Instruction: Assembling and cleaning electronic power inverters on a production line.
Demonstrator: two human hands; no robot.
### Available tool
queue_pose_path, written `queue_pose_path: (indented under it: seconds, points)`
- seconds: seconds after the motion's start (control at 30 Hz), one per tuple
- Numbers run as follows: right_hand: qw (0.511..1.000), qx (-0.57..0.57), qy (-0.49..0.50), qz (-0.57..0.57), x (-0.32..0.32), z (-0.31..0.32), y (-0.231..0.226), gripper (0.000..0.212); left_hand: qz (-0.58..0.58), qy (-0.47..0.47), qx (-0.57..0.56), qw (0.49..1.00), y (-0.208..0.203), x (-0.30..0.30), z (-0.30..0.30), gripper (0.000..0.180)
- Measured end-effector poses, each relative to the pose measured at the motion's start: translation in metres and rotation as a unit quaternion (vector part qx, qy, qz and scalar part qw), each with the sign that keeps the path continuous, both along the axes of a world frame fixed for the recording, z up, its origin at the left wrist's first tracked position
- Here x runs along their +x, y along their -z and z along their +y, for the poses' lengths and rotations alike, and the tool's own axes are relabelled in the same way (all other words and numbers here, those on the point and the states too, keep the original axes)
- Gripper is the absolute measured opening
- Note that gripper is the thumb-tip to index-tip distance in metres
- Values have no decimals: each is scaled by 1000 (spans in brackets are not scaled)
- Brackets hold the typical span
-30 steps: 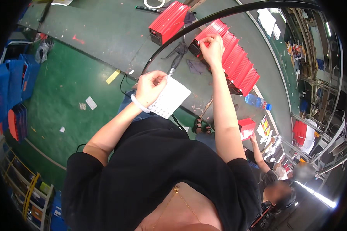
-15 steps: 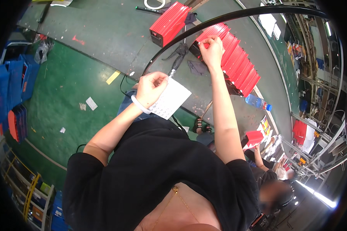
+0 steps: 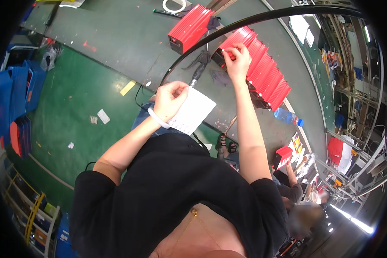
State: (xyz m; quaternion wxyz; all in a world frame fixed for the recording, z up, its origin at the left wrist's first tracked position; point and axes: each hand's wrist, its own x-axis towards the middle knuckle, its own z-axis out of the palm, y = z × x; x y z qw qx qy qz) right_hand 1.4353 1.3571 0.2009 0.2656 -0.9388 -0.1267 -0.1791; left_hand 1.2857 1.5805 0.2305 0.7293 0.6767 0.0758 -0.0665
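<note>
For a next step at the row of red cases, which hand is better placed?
Probably the right hand: it is at the red cases, while the left hand holds the white sheet.

The left hand (image 3: 170, 101) is sitting to the left of the row of red cases (image 3: 266, 71), well apart from it, its thumb and fingertips pinching together. The left forearm (image 3: 131, 139) is slanting toward that row, its elbow bending outward. The right hand (image 3: 238, 64) is hovering at the row's left end, thumb and forefinger curling close; their grip is staying unclear. The right forearm (image 3: 247, 120) is running nearly straight on the row's body side.
</note>
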Motion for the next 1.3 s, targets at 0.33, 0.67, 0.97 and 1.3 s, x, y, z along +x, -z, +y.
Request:
queue_pose_path:
  seconds: [0.33, 0.67, 0.97, 1.3]
  points:
    - [986, -102, 66, -110, -12, 23, -32, 16, 19, -15, -117, 993, -5, 2, -4, 10]
    - [969, 33, -191, 156, -101, 52, -106, 16, 1, -23, -144, 989, -15, -2, -5, 13]
    - [984, 1, -169, 49, -114, 50, -97, 14, 30, -38, -125, 991, -21, -5, -9, 13]
    - [988, 12, -153, 20, -121, 56, -87, 14, 21, -58, -126, 990, -20, -4, -8, 13]
